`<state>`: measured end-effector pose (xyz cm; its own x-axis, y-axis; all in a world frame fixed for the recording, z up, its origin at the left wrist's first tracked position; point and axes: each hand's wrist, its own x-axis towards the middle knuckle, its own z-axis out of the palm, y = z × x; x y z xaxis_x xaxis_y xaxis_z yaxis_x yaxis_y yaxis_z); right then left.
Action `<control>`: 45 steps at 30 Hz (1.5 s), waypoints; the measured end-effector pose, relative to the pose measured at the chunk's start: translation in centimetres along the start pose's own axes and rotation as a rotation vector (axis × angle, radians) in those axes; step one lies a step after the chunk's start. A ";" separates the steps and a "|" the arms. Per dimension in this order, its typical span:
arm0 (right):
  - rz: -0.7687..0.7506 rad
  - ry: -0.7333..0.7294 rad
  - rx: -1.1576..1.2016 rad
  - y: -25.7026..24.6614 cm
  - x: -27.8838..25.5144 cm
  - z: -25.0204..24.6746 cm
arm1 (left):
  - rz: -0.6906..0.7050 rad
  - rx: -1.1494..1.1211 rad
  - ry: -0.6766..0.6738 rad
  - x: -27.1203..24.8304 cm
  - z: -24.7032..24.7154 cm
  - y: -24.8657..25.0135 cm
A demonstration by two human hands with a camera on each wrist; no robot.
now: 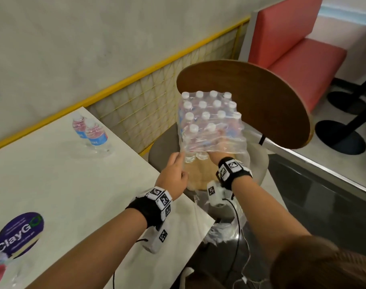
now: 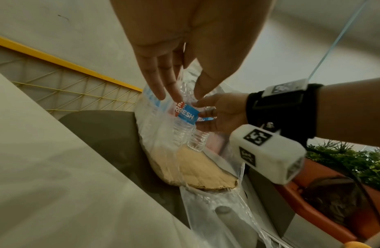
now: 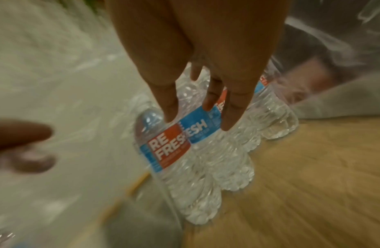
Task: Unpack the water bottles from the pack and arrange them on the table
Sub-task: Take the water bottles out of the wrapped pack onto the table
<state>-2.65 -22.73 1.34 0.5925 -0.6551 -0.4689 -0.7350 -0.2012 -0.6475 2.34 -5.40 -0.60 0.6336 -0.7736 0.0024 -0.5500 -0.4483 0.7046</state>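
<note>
The extended fingers [image 3: 231, 114] of the right hand [image 2: 222, 114] are laid against the blue-and-red labels of clear plastic water bottles [image 3: 184, 151], reached through the torn near end of the shrink-wrapped pack [image 1: 209, 126]. The left hand [image 1: 173, 176] is seen with fingers loosely spread, touching the pack's film at its near left corner. The bottles' long axes stand nearly upright, white caps uppermost. The pack rests on a cardboard sheet [image 2: 201, 171] on a grey chair seat [image 1: 163, 142], right of the pale table [image 1: 63, 184]. "REFRESH" is legible on the labels. Two loose bottles [image 1: 90, 132] stand on the table's far side.
</note>
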 end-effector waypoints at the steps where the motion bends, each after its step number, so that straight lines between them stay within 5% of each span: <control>1: 0.036 -0.059 -0.069 0.2 0.8 -0.5 | -0.010 0.000 -0.005 0.0 -0.1 0.0; 4: 0.073 -0.081 -0.158 0.8 1.8 -1.2 | -0.028 0.002 -0.039 0.4 -0.5 -0.1; 11: -0.199 0.093 -0.053 2.8 -1.7 -0.7 | 0.020 -0.072 -0.167 1.0 -0.4 0.8; 15: -0.366 -0.124 0.052 3.4 -6.2 -0.4 | 0.030 -0.169 -0.252 0.7 0.7 0.9; 18: -0.345 -0.343 0.195 3.2 -7.2 0.5 | -0.013 -0.324 -0.350 0.0 0.2 -0.3; 21: -0.264 -0.455 0.245 3.3 -6.2 0.8 | -0.104 -0.201 -0.358 -1.2 -2.1 -2.1; 26: -0.060 -0.115 0.012 1.3 -2.5 0.5 | -0.250 -0.102 -0.249 -3.4 -6.4 -5.7; 33: -0.212 -0.109 -0.565 0.1 -2.8 0.1 | -0.505 -0.111 0.077 -5.4 -7.3 -8.9; 35: -0.175 -0.128 -0.566 -0.1 -2.5 0.1 | -0.749 -0.101 0.007 -6.2 -6.1 -10.4; 37: -0.121 -0.085 -0.463 -0.5 -2.1 0.0 | -0.892 -0.009 -0.345 -7.3 -5.1 -10.3; 40: -0.137 -0.029 -0.242 -1.1 -1.5 -0.4 | -0.777 0.039 -0.657 -8.0 -3.6 -8.9; 43: -0.232 -0.046 -0.166 -1.0 -2.4 -0.8 | -0.526 0.073 -0.558 -6.8 -2.2 -7.0; 45: -0.234 -0.022 -0.208 -0.4 -3.4 -1.1 | -0.477 -0.027 -0.446 -6.0 -1.2 -5.4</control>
<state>-4.69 -21.21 3.86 0.7590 -0.5581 -0.3354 -0.6280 -0.4914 -0.6035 2.17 2.19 -3.54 0.5153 -0.6064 -0.6057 -0.2467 -0.7817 0.5727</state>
